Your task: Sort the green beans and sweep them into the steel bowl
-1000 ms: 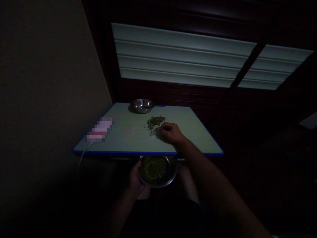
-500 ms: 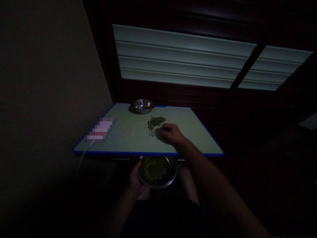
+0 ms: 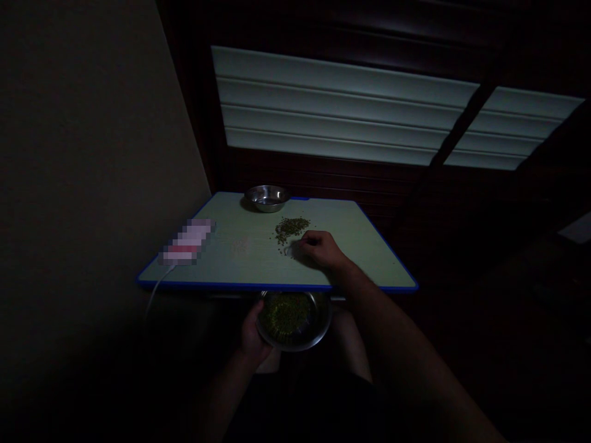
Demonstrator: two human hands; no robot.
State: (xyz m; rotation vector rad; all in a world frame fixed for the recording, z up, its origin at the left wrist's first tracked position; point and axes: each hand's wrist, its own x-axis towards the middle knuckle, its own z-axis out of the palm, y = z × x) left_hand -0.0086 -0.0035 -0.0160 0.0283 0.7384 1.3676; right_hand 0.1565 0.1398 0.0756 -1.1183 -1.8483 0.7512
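Observation:
My left hand point(image 3: 253, 335) is closed on the left rim of a shiny metal bowl point(image 3: 318, 338), held below the table's front edge. Small greenish grains point(image 3: 287, 312), like beans, lie inside it. Over the tabletop my right hand point(image 3: 322, 249) is closed, its fingertips pinching a small pale, shiny piece point(image 3: 290, 248) whose kind is too dim to make out. This piece touches or hovers just over the near edge of a loose pile of greenish-brown grains point(image 3: 292, 228). Part of the bowl's far rim is hidden under the table edge.
On the pale table point(image 3: 369, 258) with a blue rim, a second metal bowl point(image 3: 268, 199) stands at the back left. A blurred-out phone-like thing point(image 3: 187, 242) lies at the left, with a white cable point(image 3: 154, 289) hanging off the front. A wall rises on the left.
My right hand and the pale piece have shifted very slightly right. My left hand and the bowl it holds stay nearly in place.

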